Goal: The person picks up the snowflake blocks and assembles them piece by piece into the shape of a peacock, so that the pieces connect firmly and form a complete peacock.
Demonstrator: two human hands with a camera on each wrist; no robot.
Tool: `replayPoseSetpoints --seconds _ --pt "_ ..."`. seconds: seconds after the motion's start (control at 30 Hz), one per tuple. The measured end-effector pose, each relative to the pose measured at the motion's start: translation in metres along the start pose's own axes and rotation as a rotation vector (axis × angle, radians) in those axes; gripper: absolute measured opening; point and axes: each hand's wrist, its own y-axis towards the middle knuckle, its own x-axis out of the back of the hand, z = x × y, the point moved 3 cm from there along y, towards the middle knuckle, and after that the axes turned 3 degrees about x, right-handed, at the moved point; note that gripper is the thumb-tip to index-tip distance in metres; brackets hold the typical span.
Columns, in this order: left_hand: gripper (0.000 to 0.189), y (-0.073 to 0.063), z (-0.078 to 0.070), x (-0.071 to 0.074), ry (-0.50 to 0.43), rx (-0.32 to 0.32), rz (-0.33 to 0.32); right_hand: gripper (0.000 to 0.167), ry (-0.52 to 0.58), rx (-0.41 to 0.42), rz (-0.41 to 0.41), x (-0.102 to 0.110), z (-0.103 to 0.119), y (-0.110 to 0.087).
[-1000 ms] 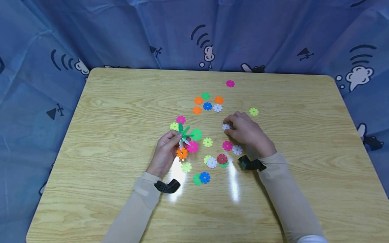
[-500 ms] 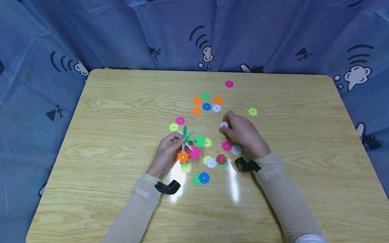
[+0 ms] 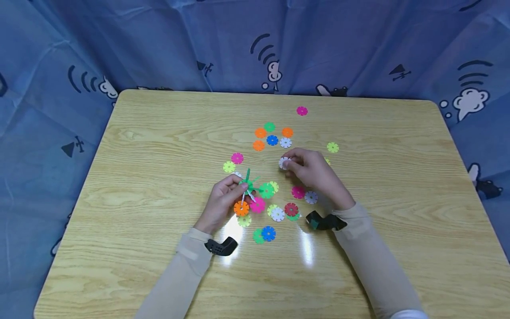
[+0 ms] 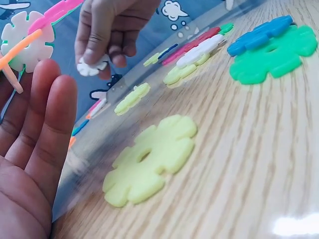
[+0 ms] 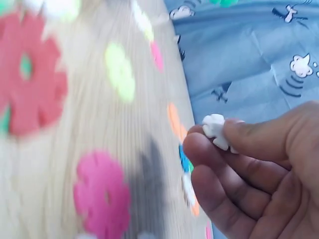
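My left hand (image 3: pixel 223 197) grips a cluster of interlocked notched discs above the table. In it show a green disc (image 3: pixel 266 190), a pink disc (image 3: pixel 257 205), an orange disc (image 3: pixel 241 208) and a white disc (image 4: pixel 25 42). Between thumb and fingertips my right hand (image 3: pixel 314 170) pinches a single white notched disc (image 5: pixel 214 127), raised over the table to the right of the cluster. The left wrist view shows the right hand (image 4: pixel 107 35) beyond the cluster, its white disc (image 4: pixel 89 67) partly covered by the thumb.
Loose discs lie about the wooden table (image 3: pixel 131 177). Close to me a blue disc (image 3: pixel 268 233) overlaps a green one (image 3: pixel 258 236); a red disc (image 3: pixel 291 209) lies further right. Several more sit behind the hands, with a pink disc (image 3: pixel 302 110) near the far edge. A blue curtain (image 3: pixel 223 44) hangs behind.
My right hand has lifted the white disc and carried it left toward the cluster. The left hand has brought the cluster slightly right and nearer to me.
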Motion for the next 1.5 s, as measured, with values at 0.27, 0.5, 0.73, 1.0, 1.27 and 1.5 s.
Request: replayPoseSetpoints --seconds 0.27,0.5,0.73,1.0,1.27,1.5 --pt "0.008 0.0 0.001 0.001 0.047 -0.004 0.002 0.02 0.33 0.005 0.04 -0.011 0.012 -0.004" --pt "0.009 0.0 0.001 0.002 0.064 -0.002 -0.02 0.02 0.436 -0.008 0.113 -0.022 0.021 -0.009" --pt "0.01 0.001 0.001 0.002 0.047 -0.006 -0.014 0.023 0.391 -0.008 0.106 -0.025 0.026 -0.012" --pt "0.013 0.0 -0.001 0.001 0.029 -0.015 -0.003 0.023 0.397 -0.002 0.103 -0.022 0.027 -0.013" --pt "0.011 0.0 -0.001 0.0 0.046 -0.001 -0.013 0.022 0.365 0.022 0.118 -0.021 0.029 -0.014" --pt "0.012 0.0 -0.001 0.001 0.04 0.007 -0.012 0.023 0.335 0.046 0.131 -0.022 0.029 -0.014"
